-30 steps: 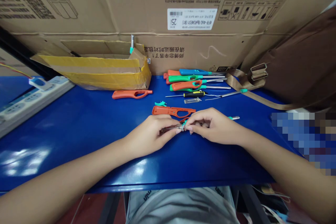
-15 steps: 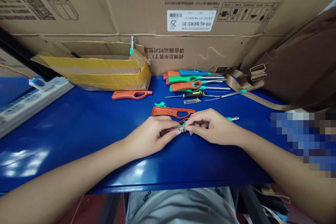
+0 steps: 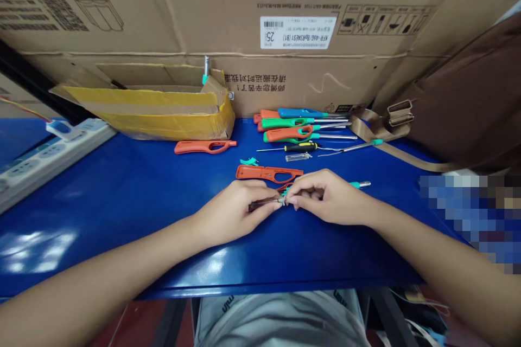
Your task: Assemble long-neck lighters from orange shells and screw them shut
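My left hand [image 3: 238, 206] is closed around a small, dark translucent lighter fuel tank [image 3: 262, 203], much of it covered by the fingers. Thumb and fingertips of my right hand [image 3: 321, 195] pinch at the tank's small valve end; any tiny part between them is hidden. Just beyond the hands lies an orange lighter shell half [image 3: 254, 172], its inner side up. Another orange and teal piece shows partly behind the fingers. A metal tube with a teal collar [image 3: 360, 184] sticks out behind my right hand. A teal trigger [image 3: 249, 161] lies past the shell.
Several gas lighters [image 3: 288, 134] are piled at the back. Before them lie a screwdriver [image 3: 301, 147], a clear fuel tank [image 3: 298, 156] and a wired metal tube [image 3: 362, 146]. An orange shell [image 3: 203, 146] lies by a yellow-taped box [image 3: 150, 119]. A power strip [image 3: 52, 157] stands left.
Almost nothing differs. Both hands stay together at the tank's end, with only a very slight shift of the view.
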Demonstrator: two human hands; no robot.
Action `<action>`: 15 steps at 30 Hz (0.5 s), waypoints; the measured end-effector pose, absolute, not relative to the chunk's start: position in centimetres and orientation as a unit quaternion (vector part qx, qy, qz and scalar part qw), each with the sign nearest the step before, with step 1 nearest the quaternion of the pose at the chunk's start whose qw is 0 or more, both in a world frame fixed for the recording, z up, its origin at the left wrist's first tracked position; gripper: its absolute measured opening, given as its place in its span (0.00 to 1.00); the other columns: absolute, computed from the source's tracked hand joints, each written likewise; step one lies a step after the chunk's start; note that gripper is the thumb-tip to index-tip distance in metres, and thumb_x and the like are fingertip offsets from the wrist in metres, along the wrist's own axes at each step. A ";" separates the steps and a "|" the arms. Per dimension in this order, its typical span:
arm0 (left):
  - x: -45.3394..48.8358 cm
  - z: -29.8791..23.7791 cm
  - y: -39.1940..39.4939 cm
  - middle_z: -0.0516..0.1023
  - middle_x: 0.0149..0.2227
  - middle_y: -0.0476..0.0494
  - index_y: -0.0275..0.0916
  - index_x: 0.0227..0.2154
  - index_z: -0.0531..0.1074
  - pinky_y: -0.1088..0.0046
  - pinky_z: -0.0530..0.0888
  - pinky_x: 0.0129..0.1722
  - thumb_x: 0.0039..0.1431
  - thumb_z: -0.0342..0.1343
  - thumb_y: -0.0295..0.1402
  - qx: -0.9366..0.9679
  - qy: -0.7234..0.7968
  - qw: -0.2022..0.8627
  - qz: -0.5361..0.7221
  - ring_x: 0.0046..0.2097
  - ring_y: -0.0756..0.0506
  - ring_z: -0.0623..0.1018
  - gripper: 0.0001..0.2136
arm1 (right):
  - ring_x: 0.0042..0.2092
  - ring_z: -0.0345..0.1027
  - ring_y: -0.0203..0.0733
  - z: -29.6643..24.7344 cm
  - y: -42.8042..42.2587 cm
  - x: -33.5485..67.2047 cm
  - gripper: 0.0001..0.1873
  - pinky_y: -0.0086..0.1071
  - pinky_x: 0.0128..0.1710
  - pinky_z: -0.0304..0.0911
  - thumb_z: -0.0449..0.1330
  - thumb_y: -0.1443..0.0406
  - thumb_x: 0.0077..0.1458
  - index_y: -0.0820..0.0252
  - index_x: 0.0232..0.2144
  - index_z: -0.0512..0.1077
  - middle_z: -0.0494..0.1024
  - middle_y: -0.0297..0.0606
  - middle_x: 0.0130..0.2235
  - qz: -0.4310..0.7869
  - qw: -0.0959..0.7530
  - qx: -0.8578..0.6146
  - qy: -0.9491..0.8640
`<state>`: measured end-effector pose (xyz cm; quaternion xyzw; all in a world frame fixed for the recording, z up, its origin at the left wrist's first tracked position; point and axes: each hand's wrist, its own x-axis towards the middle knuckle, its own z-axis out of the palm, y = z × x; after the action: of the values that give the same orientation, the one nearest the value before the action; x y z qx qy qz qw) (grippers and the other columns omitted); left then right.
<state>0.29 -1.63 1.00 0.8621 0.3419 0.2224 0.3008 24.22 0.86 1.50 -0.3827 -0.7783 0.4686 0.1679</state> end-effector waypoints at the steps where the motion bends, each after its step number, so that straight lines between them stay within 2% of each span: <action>1: 0.3 1.0 -1.6 0.81 0.38 0.44 0.37 0.47 0.80 0.75 0.72 0.38 0.71 0.53 0.33 0.862 0.342 0.301 0.223 0.37 0.49 0.79 0.11 | 0.29 0.64 0.33 1.5 0.8 24.2 0.11 0.26 0.28 0.59 0.59 0.62 0.62 0.62 0.34 0.80 0.78 0.35 0.30 0.470 0.169 -0.383 -0.778; 15: 0.6 1.3 -1.8 0.80 0.35 0.46 0.37 0.47 0.80 0.77 0.70 0.37 0.70 0.54 0.31 0.860 0.343 0.299 0.229 0.35 0.51 0.78 0.11 | 0.29 0.64 0.33 1.2 1.0 24.2 0.11 0.27 0.27 0.59 0.59 0.62 0.61 0.62 0.34 0.79 0.79 0.36 0.30 0.467 0.174 -0.378 -0.780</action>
<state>0.57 -1.82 1.28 0.8605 0.3432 0.2288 0.2991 24.16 1.02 1.17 -0.3784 -0.7799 0.4673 0.1736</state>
